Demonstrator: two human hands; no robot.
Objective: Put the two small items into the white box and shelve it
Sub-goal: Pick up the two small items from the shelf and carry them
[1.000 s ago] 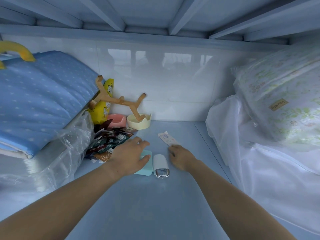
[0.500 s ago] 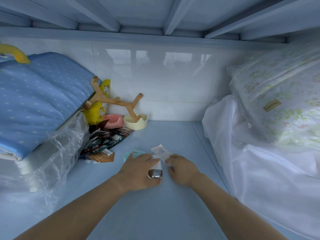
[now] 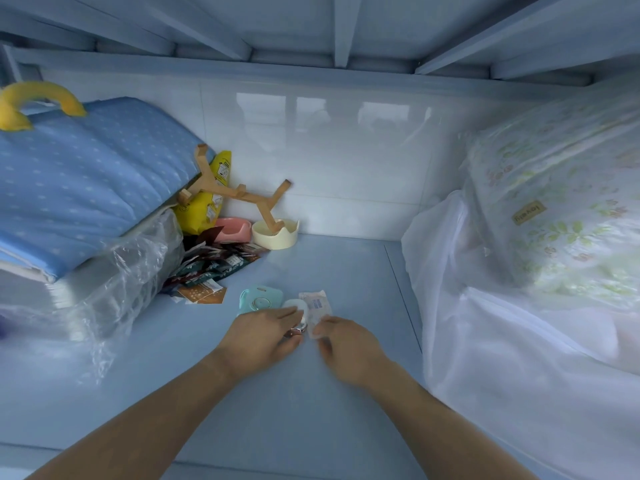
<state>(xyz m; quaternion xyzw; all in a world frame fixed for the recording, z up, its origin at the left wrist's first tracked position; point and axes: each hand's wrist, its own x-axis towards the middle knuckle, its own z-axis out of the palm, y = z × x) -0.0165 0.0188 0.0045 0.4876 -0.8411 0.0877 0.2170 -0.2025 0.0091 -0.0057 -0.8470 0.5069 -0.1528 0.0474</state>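
On the blue shelf (image 3: 311, 427), the left hand (image 3: 263, 337) is curling its fingers around the white case (image 3: 297, 305), beside the teal case (image 3: 258, 298). The right hand (image 3: 349, 344), blurred, is seemingly pinching the packet (image 3: 317, 304) at its near end.

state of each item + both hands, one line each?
Left hand: closed on small white object with chrome end.
Right hand: pinching small white paper packet.
Teal rounded-square case: flat on shelf, untouched.
Cream crown-rimmed bowl: upright, wooden branch stand leaning into it.
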